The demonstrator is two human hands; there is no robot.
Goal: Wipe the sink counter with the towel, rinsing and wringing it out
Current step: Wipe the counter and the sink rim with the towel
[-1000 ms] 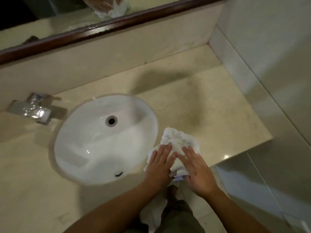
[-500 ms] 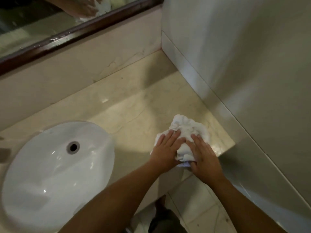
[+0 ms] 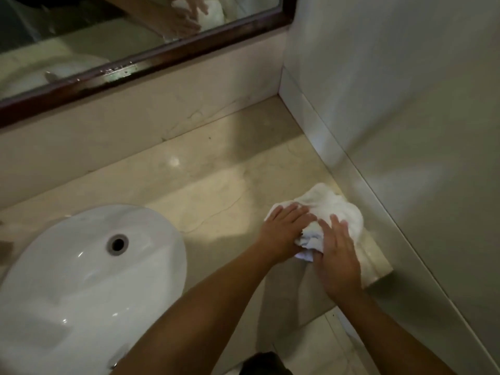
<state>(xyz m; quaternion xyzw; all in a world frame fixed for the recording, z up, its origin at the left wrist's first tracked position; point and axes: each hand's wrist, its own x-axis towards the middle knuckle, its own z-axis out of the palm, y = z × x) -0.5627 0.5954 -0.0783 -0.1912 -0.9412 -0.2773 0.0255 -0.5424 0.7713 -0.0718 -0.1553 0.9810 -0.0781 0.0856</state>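
Under the left hand (image 3: 282,234) and the right hand (image 3: 336,262) the near part of the white towel (image 3: 334,208) is covered, so its folds there cannot be read. Left of the left hand, the white sink basin (image 3: 89,282) runs off the left and bottom edges (its faucet is out of frame). Beyond both hands, the mirror (image 3: 113,31) is cropped at the top, its reflection of hands and towel blurred.
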